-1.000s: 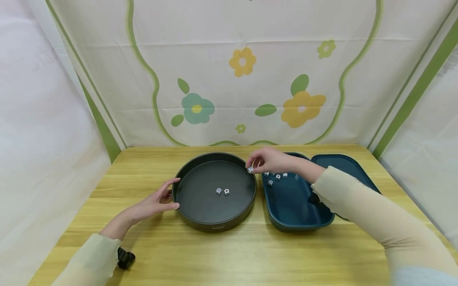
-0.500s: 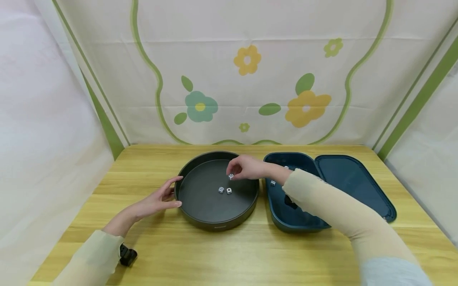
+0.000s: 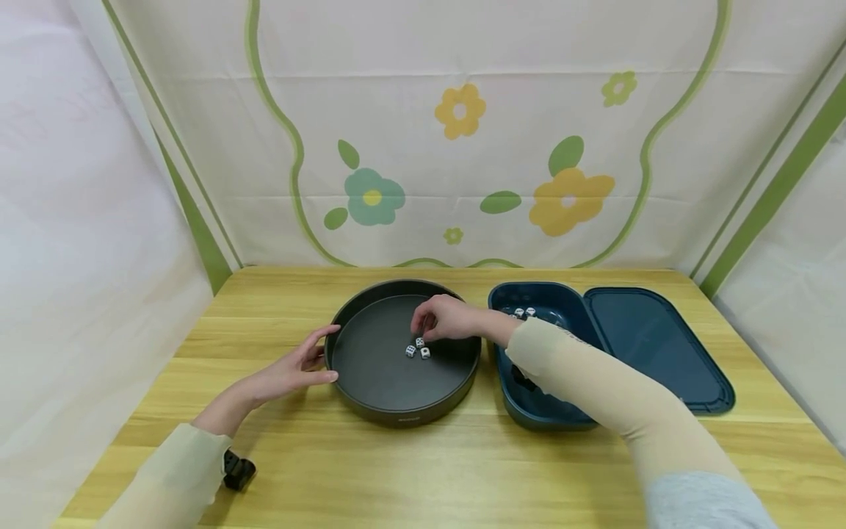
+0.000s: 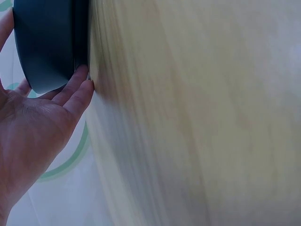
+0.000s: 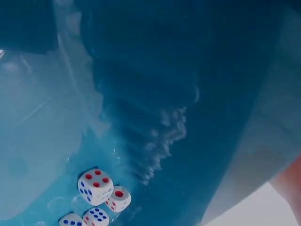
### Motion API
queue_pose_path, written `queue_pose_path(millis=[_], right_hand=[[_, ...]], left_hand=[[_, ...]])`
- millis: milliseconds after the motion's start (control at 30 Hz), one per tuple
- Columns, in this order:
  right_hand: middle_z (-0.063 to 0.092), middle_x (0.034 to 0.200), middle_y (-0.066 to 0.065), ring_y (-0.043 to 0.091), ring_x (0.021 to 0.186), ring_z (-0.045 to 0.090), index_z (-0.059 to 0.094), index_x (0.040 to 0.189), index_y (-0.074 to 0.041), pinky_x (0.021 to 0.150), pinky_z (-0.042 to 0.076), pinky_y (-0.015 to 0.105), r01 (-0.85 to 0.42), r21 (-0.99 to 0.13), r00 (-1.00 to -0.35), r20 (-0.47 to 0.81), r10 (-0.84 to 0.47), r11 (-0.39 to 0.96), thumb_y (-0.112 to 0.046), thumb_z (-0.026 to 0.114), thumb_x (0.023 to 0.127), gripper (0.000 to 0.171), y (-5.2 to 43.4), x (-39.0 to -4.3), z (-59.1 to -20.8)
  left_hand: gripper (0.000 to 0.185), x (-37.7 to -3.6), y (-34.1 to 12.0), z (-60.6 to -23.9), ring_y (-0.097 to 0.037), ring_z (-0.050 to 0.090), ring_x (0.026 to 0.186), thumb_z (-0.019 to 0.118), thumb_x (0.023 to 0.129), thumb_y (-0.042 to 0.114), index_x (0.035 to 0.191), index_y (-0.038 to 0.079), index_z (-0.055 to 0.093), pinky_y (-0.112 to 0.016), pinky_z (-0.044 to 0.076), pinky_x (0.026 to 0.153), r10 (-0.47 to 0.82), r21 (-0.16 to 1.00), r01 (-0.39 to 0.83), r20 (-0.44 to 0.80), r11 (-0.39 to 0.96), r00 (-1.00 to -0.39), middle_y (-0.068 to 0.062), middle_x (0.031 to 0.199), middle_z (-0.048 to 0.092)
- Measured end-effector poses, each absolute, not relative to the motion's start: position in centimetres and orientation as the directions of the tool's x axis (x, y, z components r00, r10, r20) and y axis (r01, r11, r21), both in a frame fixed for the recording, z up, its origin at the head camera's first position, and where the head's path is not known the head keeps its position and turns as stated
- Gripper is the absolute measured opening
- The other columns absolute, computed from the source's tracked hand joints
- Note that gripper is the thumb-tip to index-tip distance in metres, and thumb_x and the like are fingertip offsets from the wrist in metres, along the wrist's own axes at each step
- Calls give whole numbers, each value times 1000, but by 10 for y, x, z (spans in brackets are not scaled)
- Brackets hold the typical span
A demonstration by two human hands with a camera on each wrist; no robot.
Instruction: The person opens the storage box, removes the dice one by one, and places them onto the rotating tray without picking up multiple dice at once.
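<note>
A die (image 3: 419, 342) is being set down in the round grey tray (image 3: 370, 400) beside two dice (image 3: 417, 353), just past its centre toward 1 o'clock. The right hand (image 3: 441, 321) is arched over it, fingertips pinching it. Release appears to be called for next. At 9 o'clock the tray's wall is touched by the relaxed, straight-fingered left hand (image 3: 291, 367). More dice (image 3: 523, 313) lie in the blue case (image 3: 529, 411).

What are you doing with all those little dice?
A person is moving small white dice from the open dark blue plastic box into the round dark grey tray on the light wooden table. The right hand is over the tray, its fingertips at a third die beside two lying there. The left hand rests against the tray's outer wall. A few dice wait in the box.
</note>
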State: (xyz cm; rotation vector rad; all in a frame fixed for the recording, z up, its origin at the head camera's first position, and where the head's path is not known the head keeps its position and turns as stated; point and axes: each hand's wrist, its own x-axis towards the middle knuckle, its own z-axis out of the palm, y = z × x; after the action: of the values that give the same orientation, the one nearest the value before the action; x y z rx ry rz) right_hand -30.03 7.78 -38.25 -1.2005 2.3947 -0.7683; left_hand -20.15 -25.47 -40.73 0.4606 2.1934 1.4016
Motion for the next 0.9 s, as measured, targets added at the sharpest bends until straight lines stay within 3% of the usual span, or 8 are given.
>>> queue_pose_path(millis=[133,400,667,900], right_hand=[[68,97,-1,9,86,63,70,101,-5,78,51,24,-619,-622,-583,-44,-811,478,-1,70,88,14,84,-299,-376],[66,106,15,12,89,62,67,107,2,80,51,26,-587,-676,-569,-48,-821,446,-1,67,90,18,108,-288,-360],[67,103,13,12,88,62,69,105,-3,80,52,31,-588,-675,-589,-20,-808,445,-3,68,90,15,144,-277,-353],[67,98,7,16,83,64,69,104,-4,69,54,31,-558,-690,-621,-22,-784,462,-3,68,90,14,180,-266,-342]], left_hand=[[80,-202,-254,-406,-47,10,142,61,98,23,156,24,6,-61,17,109,525,909,17,-225,417,-821,-29,156,4],[81,-202,-254,-407,-48,11,141,62,98,24,156,23,6,-61,18,109,530,911,24,-218,411,-820,-30,156,5],[80,-201,-254,-408,-48,10,142,62,98,23,156,23,7,-62,20,108,527,910,27,-216,415,-822,-28,157,3],[81,-202,-254,-409,-49,8,141,61,98,22,156,22,6,-63,21,107,535,910,39,-208,413,-819,-26,158,0]])
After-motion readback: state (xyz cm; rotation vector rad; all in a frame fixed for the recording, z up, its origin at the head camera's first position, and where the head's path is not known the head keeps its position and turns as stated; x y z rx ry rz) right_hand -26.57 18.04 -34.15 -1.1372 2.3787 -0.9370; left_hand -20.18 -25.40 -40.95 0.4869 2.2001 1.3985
